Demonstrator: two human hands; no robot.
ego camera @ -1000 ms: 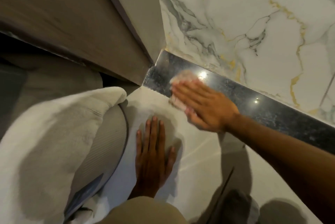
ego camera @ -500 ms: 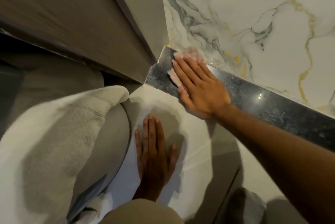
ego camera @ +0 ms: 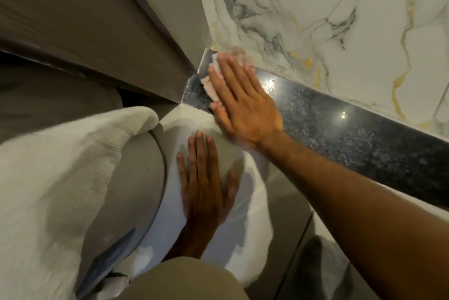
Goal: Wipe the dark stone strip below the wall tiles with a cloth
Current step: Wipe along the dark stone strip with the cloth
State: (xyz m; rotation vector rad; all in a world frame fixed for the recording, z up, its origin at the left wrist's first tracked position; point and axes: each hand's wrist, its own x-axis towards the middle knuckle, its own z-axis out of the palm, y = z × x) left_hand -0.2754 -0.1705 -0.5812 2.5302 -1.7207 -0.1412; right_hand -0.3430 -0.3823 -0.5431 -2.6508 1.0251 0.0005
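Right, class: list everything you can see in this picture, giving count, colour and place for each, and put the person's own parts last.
Stone strip: one, dark speckled, below the wall tiles.
Wall tiles: white marble with grey and gold veins, upper right.
Cloth: one, pale, under the right hand at the strip's left end.
Wooden panel: brown, upper left.
Towel: one, white, lower left.
Floor: pale, glossy, centre.
Right hand: flat on the cloth.
Left hand: flat on the floor.
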